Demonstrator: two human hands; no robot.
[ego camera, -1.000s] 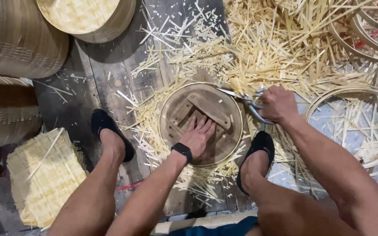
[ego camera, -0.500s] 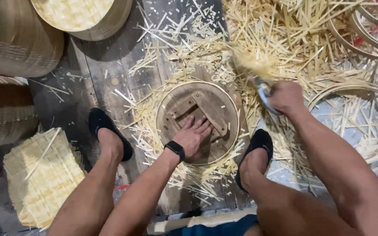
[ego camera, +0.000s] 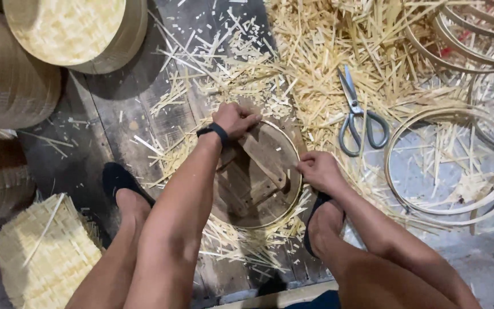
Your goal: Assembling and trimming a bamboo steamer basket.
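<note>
Head view looks down at a round wooden form (ego camera: 255, 183) with a thin bamboo ring around its edge. It lies on the dark plank floor (ego camera: 110, 126), between the person's two feet in black shoes.

Both hands are on this form. The left hand (ego camera: 236, 119) reaches forward to the far rim, with the arm stretched out straight over the form. Its fingers are curled down and closed over the rim, and a black band sits on the wrist. The right hand (ego camera: 318, 170) is at the right side of the rim, with the fingers bent and pinched on the thin ring there. The right forearm comes in from the lower right, over the right knee.

Around the form the floor is covered with pale bamboo strips (ego camera: 315, 51), thickest at the top middle. A pair of scissors (ego camera: 358, 114) with grey handles lies on these strips, near the right hand but not touching it, blades closed and pointing away. Further right some empty bamboo hoops (ego camera: 453, 166) lie flat on the floor, and more hoops are in the top right corner. At the top left stands a round woven basket lid (ego camera: 67, 28). A woven bamboo mat (ego camera: 47, 257) lies at the lower left, beside the left leg.
</note>
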